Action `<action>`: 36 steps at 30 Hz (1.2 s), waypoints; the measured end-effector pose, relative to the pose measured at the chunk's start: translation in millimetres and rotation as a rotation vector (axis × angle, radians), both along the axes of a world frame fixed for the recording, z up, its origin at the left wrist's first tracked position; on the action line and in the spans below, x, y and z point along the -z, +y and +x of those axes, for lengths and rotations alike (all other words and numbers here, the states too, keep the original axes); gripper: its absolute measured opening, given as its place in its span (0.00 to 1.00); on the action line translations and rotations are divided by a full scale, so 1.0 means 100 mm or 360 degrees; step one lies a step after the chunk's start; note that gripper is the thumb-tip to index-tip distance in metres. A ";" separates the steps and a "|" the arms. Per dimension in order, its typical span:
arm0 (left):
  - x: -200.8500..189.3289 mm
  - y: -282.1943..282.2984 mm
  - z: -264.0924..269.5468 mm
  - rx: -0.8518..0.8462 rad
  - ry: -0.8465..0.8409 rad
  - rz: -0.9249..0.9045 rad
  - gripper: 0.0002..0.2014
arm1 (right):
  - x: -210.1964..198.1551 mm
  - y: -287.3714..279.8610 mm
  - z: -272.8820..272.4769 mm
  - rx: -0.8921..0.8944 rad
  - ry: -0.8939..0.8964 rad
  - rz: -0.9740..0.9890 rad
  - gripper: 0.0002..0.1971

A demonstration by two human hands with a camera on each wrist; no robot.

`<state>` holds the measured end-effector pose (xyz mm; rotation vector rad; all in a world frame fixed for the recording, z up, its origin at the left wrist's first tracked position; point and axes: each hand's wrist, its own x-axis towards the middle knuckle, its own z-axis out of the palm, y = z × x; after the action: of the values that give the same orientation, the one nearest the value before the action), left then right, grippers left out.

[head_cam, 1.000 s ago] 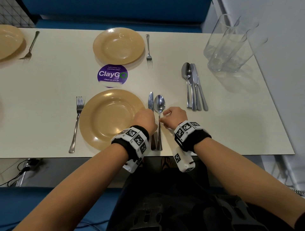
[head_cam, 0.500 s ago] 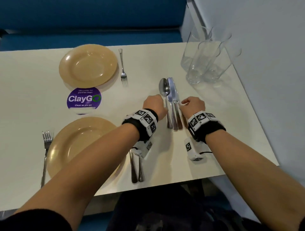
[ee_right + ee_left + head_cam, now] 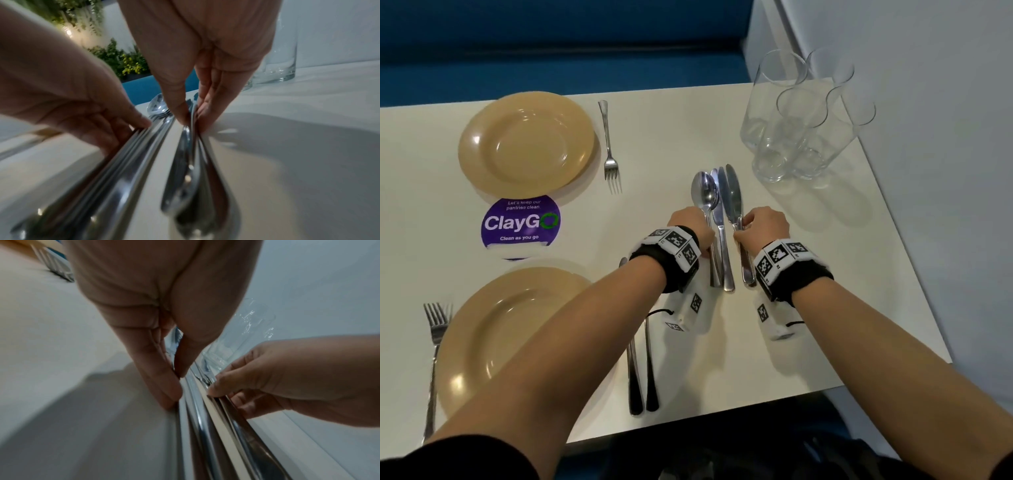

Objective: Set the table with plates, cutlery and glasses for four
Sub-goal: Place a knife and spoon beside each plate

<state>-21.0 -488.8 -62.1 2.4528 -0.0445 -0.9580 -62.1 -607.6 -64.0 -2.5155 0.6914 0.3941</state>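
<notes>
Cutlery step: left hand (image 3: pixel 693 226) pinches a spoon (image 3: pixel 705 195), right hand (image 3: pixel 765 224) pinches a knife (image 3: pixel 734 197); next, carry them to the far plate (image 3: pixel 527 144).

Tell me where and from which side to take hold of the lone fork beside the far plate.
Grip the fork at mid-handle, coming from above with thumb and fingertip on its two long edges. It lies flat on the table, tines toward you, handle pointing away. There is bare table on its right; the far plate crowds its left.
</notes>
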 end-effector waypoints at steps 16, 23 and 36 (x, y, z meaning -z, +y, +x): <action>-0.38 0.96 -0.03 -0.0322 0.0002 -0.0549 0.16 | -0.36 0.76 0.15 0.0006 -0.0274 0.0614 0.15; -0.61 2.40 0.07 -0.0578 -0.0208 -0.0718 0.12 | -0.57 2.18 0.46 -0.0082 -0.0202 0.0835 0.13; -0.50 4.84 -0.13 -0.1016 -0.0295 -0.0845 0.03 | -0.43 4.62 0.40 -0.0090 0.0164 0.1110 0.15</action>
<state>-34.2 -4.9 -11.7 1.8629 0.3544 -0.3702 -22.1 -145.4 -21.1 -1.8629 0.4189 0.6580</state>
